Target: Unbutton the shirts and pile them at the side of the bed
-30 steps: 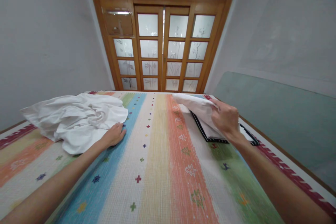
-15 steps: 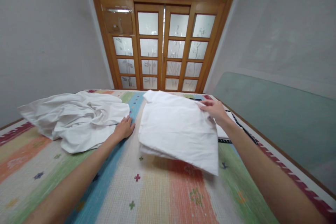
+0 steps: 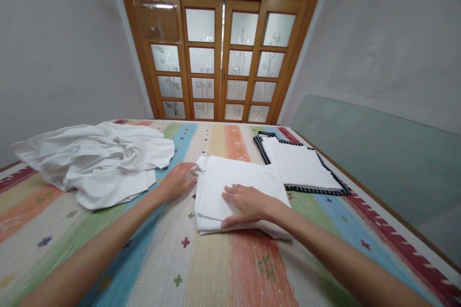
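A folded white cloth (image 3: 230,184) lies flat in the middle of the striped bedspread (image 3: 216,268). My right hand (image 3: 243,205) rests palm down on its near edge, fingers spread and flat. At the cloth's left edge sits my left hand (image 3: 180,180), fingers touching the fabric there, lying loosely on the spread. A folded white cloth with dark striped trim (image 3: 300,165) lies to the right, apart from both hands. A crumpled heap of white fabric (image 3: 101,160) sits on the left, just beyond my left hand.
The bed's right edge runs beside a green wall panel (image 3: 378,153). Wooden doors with frosted glass panes (image 3: 219,62) stand behind the far end of the bed. Grey walls close both sides.
My right hand carried the white cloth from the right pile to the middle, laid it down and now presses on it. My left hand slid right to its edge.
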A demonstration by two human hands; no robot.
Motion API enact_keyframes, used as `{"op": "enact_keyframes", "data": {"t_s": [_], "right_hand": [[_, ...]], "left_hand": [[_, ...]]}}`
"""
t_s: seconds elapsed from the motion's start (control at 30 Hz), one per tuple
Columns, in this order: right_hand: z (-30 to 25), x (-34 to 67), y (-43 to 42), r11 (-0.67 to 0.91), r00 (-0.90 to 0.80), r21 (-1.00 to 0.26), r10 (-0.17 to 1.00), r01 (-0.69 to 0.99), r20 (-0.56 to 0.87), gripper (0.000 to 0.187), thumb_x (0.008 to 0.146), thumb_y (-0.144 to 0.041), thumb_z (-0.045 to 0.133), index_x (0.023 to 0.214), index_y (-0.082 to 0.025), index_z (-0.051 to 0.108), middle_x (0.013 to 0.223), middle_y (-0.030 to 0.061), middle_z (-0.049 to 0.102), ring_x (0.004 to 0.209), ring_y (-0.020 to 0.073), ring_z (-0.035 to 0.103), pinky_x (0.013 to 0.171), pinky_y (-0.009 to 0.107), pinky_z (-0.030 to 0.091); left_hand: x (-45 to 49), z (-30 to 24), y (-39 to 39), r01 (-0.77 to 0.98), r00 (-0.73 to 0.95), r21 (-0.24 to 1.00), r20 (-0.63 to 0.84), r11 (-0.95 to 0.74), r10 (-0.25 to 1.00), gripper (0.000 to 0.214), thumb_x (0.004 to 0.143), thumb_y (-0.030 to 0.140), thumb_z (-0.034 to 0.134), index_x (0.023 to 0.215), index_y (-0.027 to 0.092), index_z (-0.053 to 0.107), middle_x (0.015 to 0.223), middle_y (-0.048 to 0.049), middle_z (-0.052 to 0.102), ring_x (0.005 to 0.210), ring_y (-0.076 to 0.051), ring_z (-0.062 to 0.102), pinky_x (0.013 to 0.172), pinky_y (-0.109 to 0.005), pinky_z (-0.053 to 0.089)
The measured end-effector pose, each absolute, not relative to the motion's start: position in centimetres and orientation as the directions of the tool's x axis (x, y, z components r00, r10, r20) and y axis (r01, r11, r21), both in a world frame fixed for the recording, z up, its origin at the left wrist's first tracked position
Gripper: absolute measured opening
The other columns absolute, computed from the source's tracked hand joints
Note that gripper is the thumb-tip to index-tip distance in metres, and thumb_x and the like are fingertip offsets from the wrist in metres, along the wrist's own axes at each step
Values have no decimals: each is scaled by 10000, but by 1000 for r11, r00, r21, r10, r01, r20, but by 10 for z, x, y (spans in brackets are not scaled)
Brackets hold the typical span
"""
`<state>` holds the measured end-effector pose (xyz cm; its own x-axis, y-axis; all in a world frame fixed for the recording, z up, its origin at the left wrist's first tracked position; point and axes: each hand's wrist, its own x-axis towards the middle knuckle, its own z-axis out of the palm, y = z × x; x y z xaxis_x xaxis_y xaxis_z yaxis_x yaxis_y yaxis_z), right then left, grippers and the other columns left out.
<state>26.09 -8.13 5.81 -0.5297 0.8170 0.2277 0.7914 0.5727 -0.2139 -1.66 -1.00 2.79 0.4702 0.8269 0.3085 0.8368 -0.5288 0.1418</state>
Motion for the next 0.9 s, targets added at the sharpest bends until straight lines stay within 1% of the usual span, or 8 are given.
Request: {"op": "enact_keyframes", "data": {"t_s": [0.07,0.17,0.33,0.47,0.57,0.63,0.73,0.9], "right_hand": [[59,249,-93,680,-667,-104,733,726,132,544,618,-585,804,1049,-260,727,1102,77,709,967,286,667,818,329,517],[61,243,-96,730,-729,9,681,683,63,319,874,-412,613,1109,-213,696,1109,118,700,930,287,674,756,355,507],[64,252,-85,677,-676,5,735,736,54,257,836,-128,522,989,-203,714,861,83,741,720,249,683,612,304,449],[72,266,-75,606,-543,-283,794,743,274,255,824,-107,460,907,-171,692,820,71,727,738,215,659,674,275,432],[86,286,-67,536,-308,-612,842,582,444,229,869,-256,447,822,-162,651,800,43,694,732,191,618,669,259,436],[97,304,-58,465,-89,-745,870,478,486,295,866,-397,467,798,-162,632,739,24,656,679,180,577,615,251,431],[107,337,-40,392,192,-782,825,484,532,355,814,-489,511,772,-157,629,696,17,619,673,181,538,614,260,425],[96,378,-10,181,290,-691,813,700,506,292,808,-408,493,687,-172,613,654,11,605,697,195,540,671,279,420]], "left_hand": [[-8,25,-6,792,504,167,364,-587,783,462,903,347,424,1295,116,503,1322,-150,565,1206,-285,490,1074,-456,354],[0,21,2,754,516,204,404,-624,756,440,920,287,374,1310,110,474,1330,-160,550,1232,-273,476,1089,-449,340],[5,18,15,735,416,396,379,-551,827,484,913,237,327,1378,124,399,1124,-119,652,1093,-239,567,1016,-416,406],[6,19,15,709,381,474,365,-522,850,576,892,292,383,1441,124,340,1079,-114,661,1021,-235,602,971,-393,427],[4,22,14,721,416,465,303,-514,858,488,874,318,404,1311,142,528,1050,-119,678,971,-244,620,926,-380,442],[1,26,14,718,439,468,270,-515,857,406,866,341,419,1165,163,627,1032,-113,691,915,-241,630,875,-363,461],[-3,33,12,709,414,484,303,-513,859,318,856,383,447,972,181,663,917,-84,694,803,-219,616,784,-331,473],[2,53,0,670,312,505,472,-543,824,291,835,444,478,785,183,595,847,-58,601,809,-193,561,773,-306,455]]}}
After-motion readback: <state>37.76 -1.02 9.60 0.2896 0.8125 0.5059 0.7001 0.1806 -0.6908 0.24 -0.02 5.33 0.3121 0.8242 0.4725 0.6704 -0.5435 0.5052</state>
